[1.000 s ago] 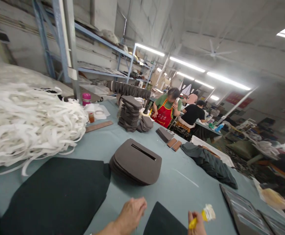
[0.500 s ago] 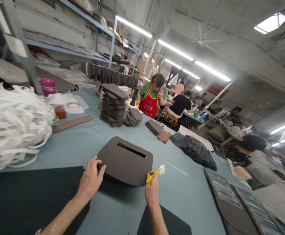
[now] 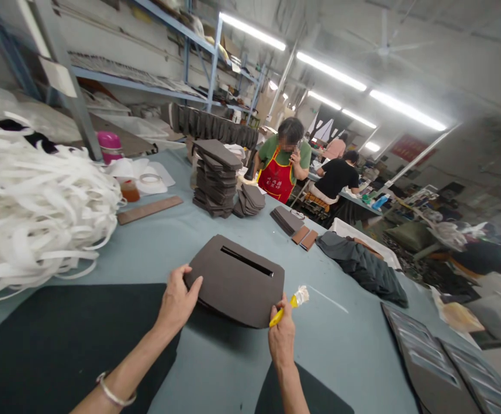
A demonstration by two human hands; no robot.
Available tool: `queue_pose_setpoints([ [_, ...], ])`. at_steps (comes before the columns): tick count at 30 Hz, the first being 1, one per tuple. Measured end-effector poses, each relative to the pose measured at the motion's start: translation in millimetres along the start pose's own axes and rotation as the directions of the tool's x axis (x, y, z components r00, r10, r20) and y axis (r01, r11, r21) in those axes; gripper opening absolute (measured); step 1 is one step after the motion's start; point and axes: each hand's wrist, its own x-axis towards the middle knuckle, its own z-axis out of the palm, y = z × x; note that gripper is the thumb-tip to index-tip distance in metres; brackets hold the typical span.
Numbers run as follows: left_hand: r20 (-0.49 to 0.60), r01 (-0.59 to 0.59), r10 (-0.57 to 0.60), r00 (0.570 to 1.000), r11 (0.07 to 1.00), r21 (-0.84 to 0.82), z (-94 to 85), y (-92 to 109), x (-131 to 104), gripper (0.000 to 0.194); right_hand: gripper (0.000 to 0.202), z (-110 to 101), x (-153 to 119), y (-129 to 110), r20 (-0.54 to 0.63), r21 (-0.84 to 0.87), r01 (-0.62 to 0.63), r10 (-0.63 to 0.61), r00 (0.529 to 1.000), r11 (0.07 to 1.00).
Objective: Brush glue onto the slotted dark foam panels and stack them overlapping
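A dark grey panel with rounded corners and a long narrow slot lies before me, apparently on top of a few more like it. My left hand grips its left edge, thumb on top and the other fingers partly hidden. At the right edge, my right hand touches the panel while its fingers are closed round a yellow-handled paintbrush. The brush's whitish bristles point up and away to the right. Dark flat sheets lie beneath my left forearm, and another dark sheet is under my right forearm.
Heaped white strapping fills the left side. Behind the panel stand stacked grey pieces and a brown strip. To the right are overlapping dark pieces and slotted panels. A person in a red apron stands across the table.
The camera view has turned a little left, so everything appears farther right. Both hands keep the same hold on the panel and paintbrush.
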Motion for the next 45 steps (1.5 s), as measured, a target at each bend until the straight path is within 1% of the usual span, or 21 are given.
queue_pose_setpoints([
  [3, -0.016, -0.002, 0.002, 1.000, 1.000, 0.005, 0.7, 3, 2, 0.038, 0.038, 4, -1, 2, 0.012, 0.009, -0.023, 0.023, 1.000, 1.000],
  [7, -0.045, 0.001, -0.001, 0.999, 1.000, 0.016, 1.7, 2, -1, 0.032, 0.032, 9, -2, 10, 0.030, 0.008, -0.005, 0.005, 1.000, 1.000],
  [9, -0.044, -0.024, 0.025, 0.999, 1.000, 0.017, 2.3, 0, -1, 0.028, 0.032, 10, 0, 14, 0.022, -0.018, 0.001, 0.000, 1.000, 1.000],
  [12, -0.055, -0.070, 0.072, 0.996, 0.997, 0.038, -0.8, 2, 1, 0.030, 0.037, 2, 7, 11, -0.061, -0.072, 0.009, -0.014, 0.998, 0.997],
  [15, -0.110, -0.069, 0.088, 0.990, 0.983, 0.170, -10.0, 19, -5, 0.036, 0.040, -16, 20, -10, -0.107, -0.099, 0.021, -0.032, 0.994, 0.995],
  [17, -0.047, -0.115, 0.131, 0.990, 0.961, 0.251, -14.8, 38, -19, 0.033, 0.042, -27, 30, -35, -0.103, -0.084, 0.059, -0.068, 0.992, 0.995],
  [18, 0.040, -0.175, 0.170, 0.985, 0.950, 0.257, -15.1, 48, -29, 0.030, 0.043, -29, 36, -49, -0.096, -0.053, 0.080, -0.085, 0.992, 0.995],
  [20, 0.215, -0.308, 0.262, 0.941, 0.926, 0.220, -10.6, 66, -49, 0.026, 0.042, -25, 48, -81, -0.055, 0.084, 0.085, -0.080, 0.995, 0.993],
  [21, 0.275, -0.353, 0.290, 0.916, 0.911, 0.214, -6.0, 71, -59, 0.028, 0.041, -18, 53, -97, -0.010, 0.175, 0.058, -0.057, 0.998, 0.983],
  [23, 0.338, -0.414, 0.324, 0.884, 0.878, 0.239, 5.4, 75, -74, 0.033, 0.038, 3, 62, -126, 0.130, 0.339, -0.043, -0.001, 0.992, 0.940],
  [26, 0.369, -0.459, 0.340, 0.865, 0.833, 0.309, 19.1, 68, -82, 0.038, 0.033, 47, 68, -157, 0.337, 0.437, -0.165, 0.009, 0.942, 0.884],
  [29, 0.382, -0.482, 0.349, 0.855, 0.808, 0.339, 23.2, 57, -80, 0.038, 0.029, 89, 68, -171, 0.484, 0.448, -0.212, -0.036, 0.875, 0.868],
  [32, 0.372, -0.509, 0.381, 0.846, 0.785, 0.354, 23.5, 52, -78, 0.039, 0.027, 121, 75, -172, 0.566, 0.424, -0.188, -0.097, 0.819, 0.886],
  [33, 0.365, -0.513, 0.388, 0.847, 0.778, 0.363, 24.0, 51, -77, 0.039, 0.027, 129, 80, -171, 0.559, 0.408, -0.160, -0.107, 0.822, 0.899],
  [34, 0.357, -0.514, 0.392, 0.848, 0.773, 0.372, 24.7, 50, -77, 0.038, 0.028, 136, 87, -170, 0.522, 0.388, -0.127, -0.104, 0.847, 0.913],
  [37, 0.326, -0.509, 0.401, 0.856, 0.764, 0.396, 27.1, 51, -77, 0.034, 0.030, 154, 111, -164, 0.276, 0.308, -0.057, -0.032, 0.961, 0.950],
  [38, 0.316, -0.505, 0.402, 0.859, 0.764, 0.401, 27.6, 52, -77, 0.033, 0.031, 158, 118, -162, 0.199, 0.288, -0.046, -0.013, 0.980, 0.957],
  [40, 0.307, -0.500, 0.401, 0.863, 0.763, 0.409, 27.4, 55, -77, 0.032, 0.032, 160, 128, -153, 0.129, 0.266, -0.027, -0.008, 0.992, 0.964],
  [42, 0.313, -0.493, 0.389, 0.866, 0.768, 0.409, 25.7, 58, -76, 0.032, 0.033, 149, 133, -137, 0.111, 0.245, -0.021, -0.007, 0.994, 0.969],
  [43, 0.319, -0.489, 0.382, 0.867, 0.772, 0.406, 24.6, 60, -76, 0.032, 0.033, 138, 134, -126, 0.088, 0.226, -0.029, 0.010, 0.996, 0.974],
  [45, 0.341, -0.486, 0.368, 0.865, 0.782, 0.389, 22.5, 64, -75, 0.033, 0.032, 103, 134, -95, -0.004, 0.177, -0.084, 0.086, 0.996, 0.981],
])
